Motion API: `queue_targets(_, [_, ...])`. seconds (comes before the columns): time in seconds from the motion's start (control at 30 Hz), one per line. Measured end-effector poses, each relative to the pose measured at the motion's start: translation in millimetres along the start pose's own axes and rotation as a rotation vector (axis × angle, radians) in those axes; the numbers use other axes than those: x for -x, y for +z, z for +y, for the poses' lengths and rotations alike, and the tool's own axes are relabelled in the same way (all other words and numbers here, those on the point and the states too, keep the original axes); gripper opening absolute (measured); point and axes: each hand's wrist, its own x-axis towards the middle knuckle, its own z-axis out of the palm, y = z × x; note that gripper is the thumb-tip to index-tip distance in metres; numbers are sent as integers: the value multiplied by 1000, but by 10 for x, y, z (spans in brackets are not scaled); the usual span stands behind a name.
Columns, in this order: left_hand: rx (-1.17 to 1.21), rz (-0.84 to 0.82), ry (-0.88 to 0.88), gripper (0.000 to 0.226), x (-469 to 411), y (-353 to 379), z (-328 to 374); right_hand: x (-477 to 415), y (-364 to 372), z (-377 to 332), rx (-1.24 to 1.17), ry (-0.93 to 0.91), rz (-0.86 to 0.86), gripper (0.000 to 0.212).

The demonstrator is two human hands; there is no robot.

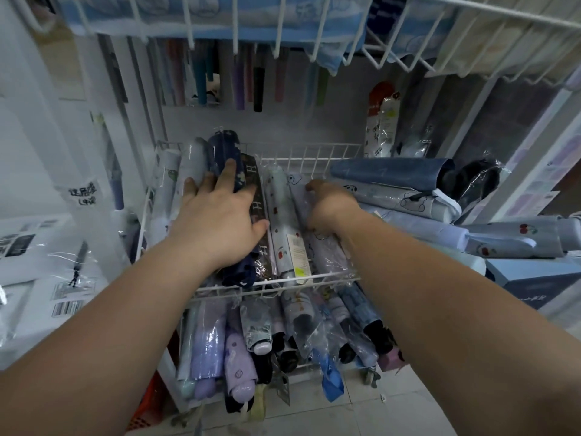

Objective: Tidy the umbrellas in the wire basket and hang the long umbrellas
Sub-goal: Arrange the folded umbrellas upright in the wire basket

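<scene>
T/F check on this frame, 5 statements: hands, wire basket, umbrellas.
1. The left hand lies flat on the navy umbrella in the wire basket. True.
2. The right hand is raised toward the upper rack. False: it is down in the basket among the wrapped umbrellas.
3. The brown umbrella with H letters lies between the two hands. True.
4. The basket umbrellas are unwrapped. False: they are in clear plastic sleeves.
5. The cherry-print umbrella lies under the left hand. False: it lies far right, outside the basket.
</scene>
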Motion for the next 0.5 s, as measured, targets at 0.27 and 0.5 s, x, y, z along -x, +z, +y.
queue_targets(0.27, [18,28,6,71,12,39,-27,-46,-33,40,-293,94,34,70])
queue_targets(0.5, [47,13,-10,69,28,8,-20,47,167,76,-77,-53,134,47])
